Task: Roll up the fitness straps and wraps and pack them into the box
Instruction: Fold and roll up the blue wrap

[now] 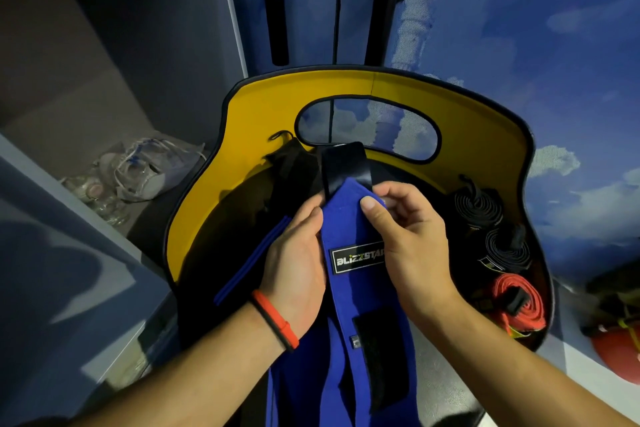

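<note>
I saw one blue wrap (353,291) held just above the yellow-lined box (263,107). My left hand (298,253) had its grip curled round the wrap's left edge, and my right hand (408,229) pinched its top right edge, thumb in front. At the box's right side lay two black rolled straps (478,206) and one red rolled strap (516,302).
</note>
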`<action>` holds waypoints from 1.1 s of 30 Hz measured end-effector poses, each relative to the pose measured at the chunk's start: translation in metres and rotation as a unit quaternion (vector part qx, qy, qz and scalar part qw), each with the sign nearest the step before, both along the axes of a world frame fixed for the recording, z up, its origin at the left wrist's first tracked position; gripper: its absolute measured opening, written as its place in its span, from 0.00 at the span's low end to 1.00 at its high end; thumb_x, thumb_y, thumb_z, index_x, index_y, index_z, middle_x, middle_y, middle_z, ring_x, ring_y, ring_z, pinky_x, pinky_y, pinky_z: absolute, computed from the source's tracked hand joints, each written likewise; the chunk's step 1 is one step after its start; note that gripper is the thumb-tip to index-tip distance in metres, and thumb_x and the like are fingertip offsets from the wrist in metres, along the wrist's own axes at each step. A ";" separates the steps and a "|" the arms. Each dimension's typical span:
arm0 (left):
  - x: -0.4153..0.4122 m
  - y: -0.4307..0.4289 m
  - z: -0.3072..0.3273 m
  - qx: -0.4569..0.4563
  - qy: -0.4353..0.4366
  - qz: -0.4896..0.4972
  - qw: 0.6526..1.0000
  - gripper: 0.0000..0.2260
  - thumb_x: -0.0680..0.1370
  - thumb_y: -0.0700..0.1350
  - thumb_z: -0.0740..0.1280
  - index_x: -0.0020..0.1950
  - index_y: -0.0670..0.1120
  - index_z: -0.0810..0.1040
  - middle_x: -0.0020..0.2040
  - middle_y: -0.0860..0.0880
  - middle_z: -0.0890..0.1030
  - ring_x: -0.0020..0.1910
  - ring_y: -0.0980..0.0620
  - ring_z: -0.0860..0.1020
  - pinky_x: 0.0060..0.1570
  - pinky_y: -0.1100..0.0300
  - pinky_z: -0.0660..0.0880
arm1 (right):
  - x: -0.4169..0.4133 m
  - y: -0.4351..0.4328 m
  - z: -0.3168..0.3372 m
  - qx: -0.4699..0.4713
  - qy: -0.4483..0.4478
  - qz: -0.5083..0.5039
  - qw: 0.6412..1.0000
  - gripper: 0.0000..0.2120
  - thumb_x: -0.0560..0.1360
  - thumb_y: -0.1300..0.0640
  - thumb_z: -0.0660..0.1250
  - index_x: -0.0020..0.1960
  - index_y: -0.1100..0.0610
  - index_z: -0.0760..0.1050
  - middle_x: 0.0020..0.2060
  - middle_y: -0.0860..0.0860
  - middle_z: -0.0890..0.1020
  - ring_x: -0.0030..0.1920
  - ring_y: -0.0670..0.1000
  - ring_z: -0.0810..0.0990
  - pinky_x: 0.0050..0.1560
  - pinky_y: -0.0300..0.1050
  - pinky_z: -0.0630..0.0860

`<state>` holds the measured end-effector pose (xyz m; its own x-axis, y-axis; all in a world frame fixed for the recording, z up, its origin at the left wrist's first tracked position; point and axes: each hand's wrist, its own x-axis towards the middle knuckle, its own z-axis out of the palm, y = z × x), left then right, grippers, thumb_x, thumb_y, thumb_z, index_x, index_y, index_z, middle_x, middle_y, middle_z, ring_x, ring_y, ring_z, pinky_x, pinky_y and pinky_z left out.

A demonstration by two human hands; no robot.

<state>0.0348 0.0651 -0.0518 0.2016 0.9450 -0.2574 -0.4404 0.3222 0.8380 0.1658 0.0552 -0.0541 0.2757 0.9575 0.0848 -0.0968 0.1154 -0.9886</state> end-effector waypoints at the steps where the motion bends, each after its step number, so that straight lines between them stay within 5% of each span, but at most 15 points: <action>1: 0.001 0.000 0.000 0.011 0.008 -0.008 1.000 0.18 0.86 0.46 0.52 0.67 0.50 0.78 0.57 0.44 0.85 0.56 0.47 0.84 0.53 0.52 0.80 | 0.000 0.001 -0.001 -0.005 -0.005 -0.005 1.000 0.04 0.77 0.58 0.73 0.52 0.51 0.82 0.41 0.49 0.83 0.43 0.50 0.79 0.46 0.45 0.79; 3: 0.002 -0.001 0.000 0.034 0.040 -0.022 0.998 0.19 0.85 0.48 0.53 0.60 0.51 0.83 0.54 0.47 0.86 0.55 0.50 0.84 0.52 0.54 0.81 | 0.000 0.003 -0.003 -0.023 -0.022 -0.026 0.999 0.04 0.77 0.54 0.74 0.50 0.49 0.82 0.45 0.52 0.83 0.43 0.50 0.79 0.46 0.48 0.80; 6: 0.005 -0.003 0.000 0.071 0.101 -0.003 0.992 0.15 0.84 0.41 0.62 0.68 0.54 0.76 0.60 0.48 0.84 0.59 0.47 0.82 0.62 0.44 0.77 | -0.001 0.006 -0.006 -0.041 -0.047 -0.050 0.997 0.06 0.75 0.50 0.76 0.50 0.45 0.81 0.53 0.58 0.80 0.44 0.51 0.78 0.47 0.49 0.79; 11: 0.010 0.015 0.012 0.091 0.130 0.062 0.985 0.20 0.79 0.42 0.65 0.71 0.48 0.74 0.60 0.46 0.83 0.57 0.46 0.83 0.60 0.45 0.78 | -0.007 0.008 -0.006 -0.115 -0.058 0.023 0.991 0.12 0.77 0.39 0.70 0.59 0.39 0.75 0.63 0.47 0.77 0.58 0.44 0.80 0.62 0.49 0.78; 17: 0.013 0.024 0.029 0.123 0.173 0.086 0.973 0.14 0.82 0.39 0.63 0.67 0.48 0.76 0.58 0.46 0.83 0.52 0.47 0.84 0.50 0.50 0.82 | 0.007 0.005 0.011 -0.138 0.040 0.139 0.980 0.15 0.83 0.45 0.63 0.63 0.52 0.80 0.57 0.52 0.86 0.60 0.55 0.84 0.69 0.59 0.75; 23: 0.021 0.005 0.042 0.157 0.270 0.063 0.948 0.06 0.82 0.46 0.64 0.58 0.53 0.78 0.50 0.51 0.85 0.45 0.51 0.85 0.48 0.47 0.83 | 0.012 -0.021 0.029 -0.092 -0.054 0.087 0.991 0.16 0.80 0.42 0.62 0.54 0.53 0.82 0.51 0.55 0.87 0.55 0.61 0.85 0.62 0.68 0.77; 27: 0.021 -0.022 0.041 0.088 0.251 0.088 0.960 0.10 0.81 0.57 0.63 0.57 0.53 0.78 0.49 0.49 0.85 0.47 0.47 0.85 0.51 0.42 0.82 | 0.009 -0.037 0.045 -0.062 -0.132 0.044 0.988 0.15 0.84 0.44 0.60 0.53 0.52 0.80 0.49 0.50 0.87 0.50 0.53 0.84 0.59 0.62 0.77; 31: 0.027 -0.040 0.046 0.100 0.265 0.131 0.950 0.09 0.85 0.51 0.56 0.59 0.50 0.72 0.50 0.48 0.81 0.45 0.51 0.81 0.48 0.55 0.80 | 0.000 -0.053 0.056 -0.027 -0.174 0.048 0.983 0.12 0.85 0.48 0.59 0.53 0.51 0.80 0.47 0.47 0.86 0.48 0.47 0.83 0.56 0.53 0.78; 33: 0.026 -0.049 0.055 0.113 0.257 0.137 0.950 0.08 0.86 0.49 0.55 0.60 0.49 0.71 0.46 0.53 0.78 0.42 0.60 0.78 0.41 0.72 0.75 | -0.003 -0.065 0.069 -0.011 -0.151 0.085 0.985 0.11 0.85 0.48 0.59 0.56 0.48 0.80 0.49 0.45 0.86 0.51 0.45 0.84 0.57 0.50 0.77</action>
